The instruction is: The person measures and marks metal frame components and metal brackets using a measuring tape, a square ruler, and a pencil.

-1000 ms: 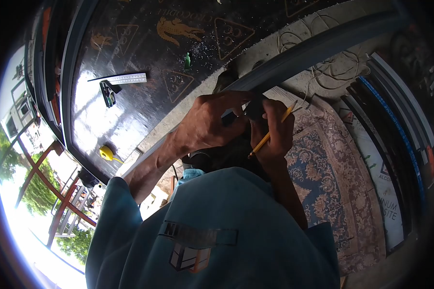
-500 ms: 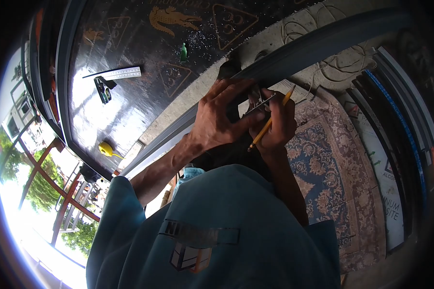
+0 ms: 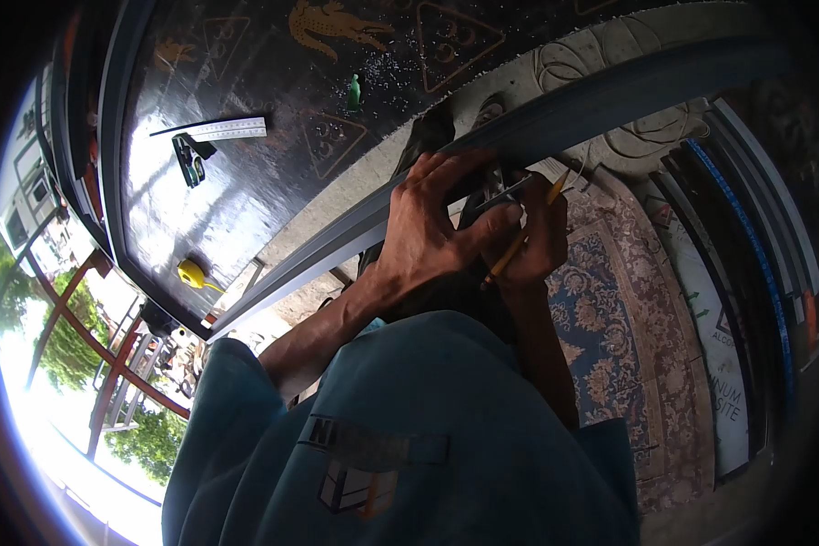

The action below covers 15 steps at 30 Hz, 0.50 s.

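A long dark grey metal profile runs slantwise across the view. My left hand is bent against its near edge, fingertips at the profile and thumb reaching toward my right hand. Between the two hands is a small metal piece, gripped by the fingers; its exact kind is mostly hidden. My right hand is closed beside it, with a yellow pencil tucked slantwise between its fingers. The pencil's sharpened end points up and right, away from my body.
On the dark panel lie a ruler, a black-and-green tool, a yellow tape measure and a green piece. A patterned rug covers the floor at right, beside stacked profiles. Cable lies coiled beyond.
Both hands have shifted slightly right and down in view. The small metal piece has turned between the fingers, and the pencil has moved with my right hand.
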### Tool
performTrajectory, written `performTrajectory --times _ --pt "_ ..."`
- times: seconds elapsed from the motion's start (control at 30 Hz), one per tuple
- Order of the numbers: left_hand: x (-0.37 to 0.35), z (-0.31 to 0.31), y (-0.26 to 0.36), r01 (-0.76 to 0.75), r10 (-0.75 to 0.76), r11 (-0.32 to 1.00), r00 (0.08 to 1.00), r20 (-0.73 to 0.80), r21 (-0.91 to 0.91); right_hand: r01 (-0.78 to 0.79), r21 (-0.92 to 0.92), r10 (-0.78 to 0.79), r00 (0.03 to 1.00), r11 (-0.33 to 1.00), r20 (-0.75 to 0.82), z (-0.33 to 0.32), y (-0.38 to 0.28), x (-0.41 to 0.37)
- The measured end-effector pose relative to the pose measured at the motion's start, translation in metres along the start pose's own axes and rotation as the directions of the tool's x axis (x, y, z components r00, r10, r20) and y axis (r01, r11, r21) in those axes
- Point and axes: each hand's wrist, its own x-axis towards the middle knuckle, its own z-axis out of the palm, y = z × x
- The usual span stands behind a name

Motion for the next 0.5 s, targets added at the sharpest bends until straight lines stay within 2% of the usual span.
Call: performTrajectory --times 0.43,0.5 --pt "0.0007 0.0003 0.0023 0.029 -0.029 0.999 1.0 0.01 0.014 0.023 0.017 -0.023 1.0 1.0 0.006 0.0005 0.0055 -0.0049" --pt "0.0009 -0.0003 0.0014 0.028 -0.029 0.999 0.999 0.018 0.018 -0.03 0.023 0.029 0.998 0.999 0.049 -0.0011 0.0037 -0.0053"
